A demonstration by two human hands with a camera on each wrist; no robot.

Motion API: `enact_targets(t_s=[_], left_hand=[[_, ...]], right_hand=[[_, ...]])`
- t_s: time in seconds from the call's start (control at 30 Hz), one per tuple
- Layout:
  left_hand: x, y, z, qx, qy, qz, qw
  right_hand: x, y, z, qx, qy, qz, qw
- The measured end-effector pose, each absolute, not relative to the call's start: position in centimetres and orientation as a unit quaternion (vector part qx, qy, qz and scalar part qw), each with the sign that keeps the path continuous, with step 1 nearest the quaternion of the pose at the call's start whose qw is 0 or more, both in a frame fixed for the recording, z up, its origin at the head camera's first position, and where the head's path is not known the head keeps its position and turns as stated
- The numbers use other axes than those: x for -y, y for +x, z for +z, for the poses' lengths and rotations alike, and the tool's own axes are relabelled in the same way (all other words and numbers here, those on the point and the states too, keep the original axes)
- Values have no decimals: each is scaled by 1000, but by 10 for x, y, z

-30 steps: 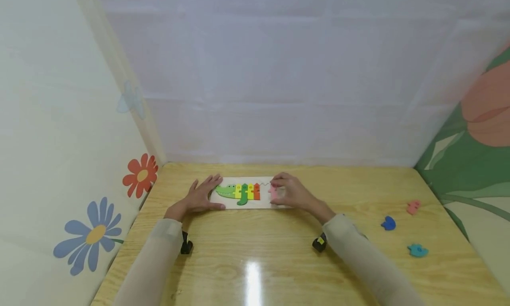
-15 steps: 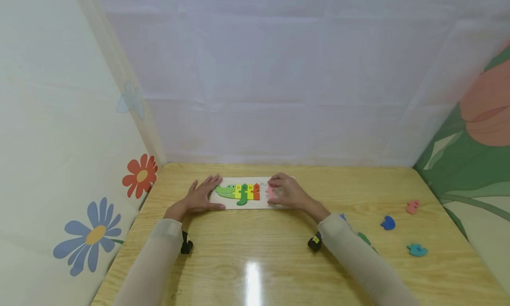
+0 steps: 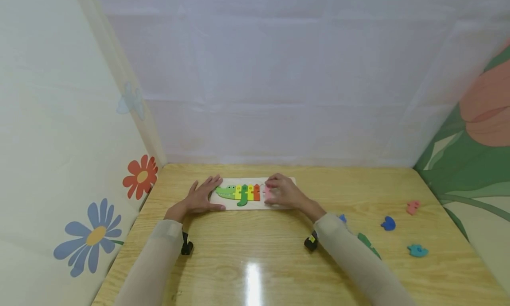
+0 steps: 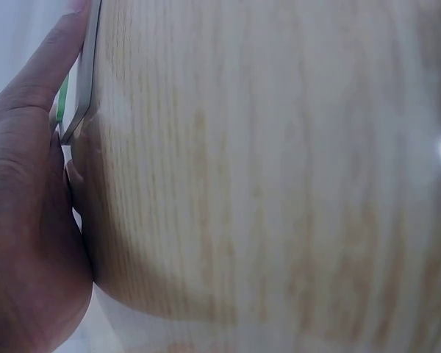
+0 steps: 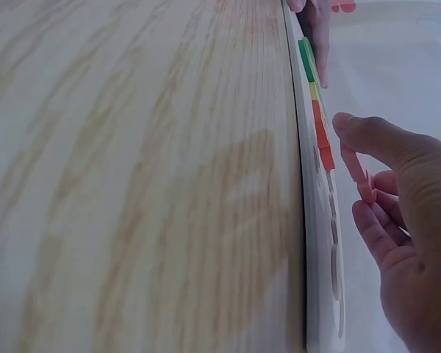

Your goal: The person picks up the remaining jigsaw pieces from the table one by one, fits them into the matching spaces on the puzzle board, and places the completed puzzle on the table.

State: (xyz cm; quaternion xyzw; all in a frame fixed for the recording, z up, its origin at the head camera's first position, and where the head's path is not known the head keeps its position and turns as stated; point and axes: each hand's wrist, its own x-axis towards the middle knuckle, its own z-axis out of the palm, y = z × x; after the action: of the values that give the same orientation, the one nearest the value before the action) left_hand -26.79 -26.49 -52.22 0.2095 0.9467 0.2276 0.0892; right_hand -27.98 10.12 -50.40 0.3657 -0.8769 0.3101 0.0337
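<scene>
A white puzzle board (image 3: 235, 206) lies on the table, bearing a crocodile puzzle (image 3: 225, 191) of a green head and several joined pieces. Its rightmost laid piece is orange-red (image 3: 256, 192). My left hand (image 3: 196, 196) rests at the board's left end, fingers spread to the back corner and thumb along the front. In the left wrist view, the thumb side of that hand (image 4: 29, 147) lies against the board edge. My right hand (image 3: 288, 192) pinches a pink puzzle piece (image 3: 268, 191) just right of the orange-red one. The right wrist view shows this pink piece (image 5: 360, 173) tilted above the board.
Loose pieces lie on the right of the table (image 3: 251, 235): a pink one (image 3: 413, 207), a dark blue one (image 3: 388, 223), a teal one (image 3: 417, 250). A green piece (image 3: 368, 245) and a blue piece (image 3: 342, 218) show beside my right sleeve, partly covered.
My right hand has moved slightly left with the pink puzzle piece, towards the orange-red piece. More of the green and blue pieces shows beside the right sleeve. My left hand stays still.
</scene>
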Motion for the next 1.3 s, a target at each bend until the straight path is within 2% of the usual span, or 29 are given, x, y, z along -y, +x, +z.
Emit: enact_targets(t_s=[0.33,0.7,1.3], left_hand=[[264,-265,-519,-948,204,227,91],[264,-265,-519,-946,204,232,96],[262,-267,-519,-948,202,225,101]], right_hand=[[-94,-285,-512,870,381,309,48],[-88,-284,-513,887,349,302,13],[-84,-287,-514,888,347,303,-2]])
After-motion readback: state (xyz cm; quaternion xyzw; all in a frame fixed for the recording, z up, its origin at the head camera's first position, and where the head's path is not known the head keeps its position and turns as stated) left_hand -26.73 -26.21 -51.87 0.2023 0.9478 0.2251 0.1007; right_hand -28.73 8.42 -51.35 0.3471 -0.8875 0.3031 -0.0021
